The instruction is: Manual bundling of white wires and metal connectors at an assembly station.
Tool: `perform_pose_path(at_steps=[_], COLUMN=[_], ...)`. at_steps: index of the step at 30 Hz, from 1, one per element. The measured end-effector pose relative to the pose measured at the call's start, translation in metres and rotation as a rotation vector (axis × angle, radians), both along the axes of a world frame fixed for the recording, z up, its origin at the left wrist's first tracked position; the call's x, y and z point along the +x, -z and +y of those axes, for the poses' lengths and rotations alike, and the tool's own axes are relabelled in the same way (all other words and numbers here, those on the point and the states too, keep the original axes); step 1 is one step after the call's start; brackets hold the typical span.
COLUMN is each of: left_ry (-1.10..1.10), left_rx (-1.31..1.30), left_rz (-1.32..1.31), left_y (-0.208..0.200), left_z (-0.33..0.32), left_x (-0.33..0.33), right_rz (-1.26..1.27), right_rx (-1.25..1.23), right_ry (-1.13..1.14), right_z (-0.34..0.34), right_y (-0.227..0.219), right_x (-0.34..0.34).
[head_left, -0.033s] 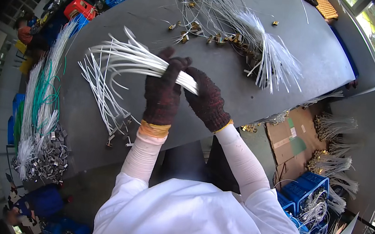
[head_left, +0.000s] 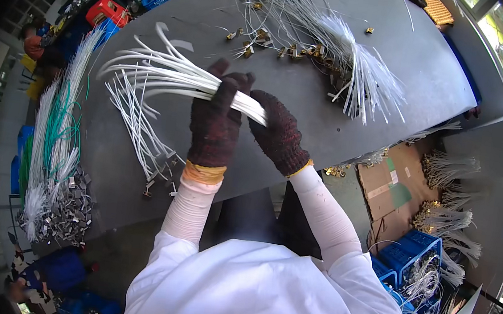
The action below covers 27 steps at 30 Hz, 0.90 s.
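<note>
Over a grey bench point(head_left: 435, 72), the left hand point(head_left: 216, 125) is clamping white strands point(head_left: 201, 81) running crosswise, loose ends leftward, gathered ends touching the right hand point(head_left: 276, 132), whose grip is unclear.

The left hand point(head_left: 216, 122) and right hand point(head_left: 277, 132) are covered in mottled maroon and black, edged with yellow-orange. White is shown by the gripped strands point(head_left: 189, 77), grey by the table point(head_left: 426, 65), gold by the metal clips point(head_left: 319, 51). The white bundle point(head_left: 59, 126) at far left is streaked green.
</note>
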State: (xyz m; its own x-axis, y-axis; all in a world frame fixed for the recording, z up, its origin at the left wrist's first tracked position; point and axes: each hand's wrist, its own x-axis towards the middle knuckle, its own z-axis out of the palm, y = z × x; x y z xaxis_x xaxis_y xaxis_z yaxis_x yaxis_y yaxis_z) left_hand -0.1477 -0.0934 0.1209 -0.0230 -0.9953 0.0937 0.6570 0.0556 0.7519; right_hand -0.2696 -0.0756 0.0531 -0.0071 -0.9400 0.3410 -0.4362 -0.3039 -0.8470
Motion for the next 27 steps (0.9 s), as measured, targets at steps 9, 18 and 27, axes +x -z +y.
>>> perform_pose_path(at_steps=[9,18,27], left_ry=[0.07,-0.15,0.023], left_rx=[0.094,0.257,0.126], left_rz=[0.316,0.265,0.181], left_y=[0.042,0.061,0.062], left_z=[-0.011,-0.019,-0.012], left_x=[0.009,-0.004,-0.001], right_rz=[-0.07,0.03,0.114], right_rx=[-0.041,0.047,0.127], right_ry=[0.143,0.174,0.088], right_z=[-0.011,-0.029,-0.016], right_y=[0.083,0.14,0.053], right_x=[-0.002,-0.01,-0.002])
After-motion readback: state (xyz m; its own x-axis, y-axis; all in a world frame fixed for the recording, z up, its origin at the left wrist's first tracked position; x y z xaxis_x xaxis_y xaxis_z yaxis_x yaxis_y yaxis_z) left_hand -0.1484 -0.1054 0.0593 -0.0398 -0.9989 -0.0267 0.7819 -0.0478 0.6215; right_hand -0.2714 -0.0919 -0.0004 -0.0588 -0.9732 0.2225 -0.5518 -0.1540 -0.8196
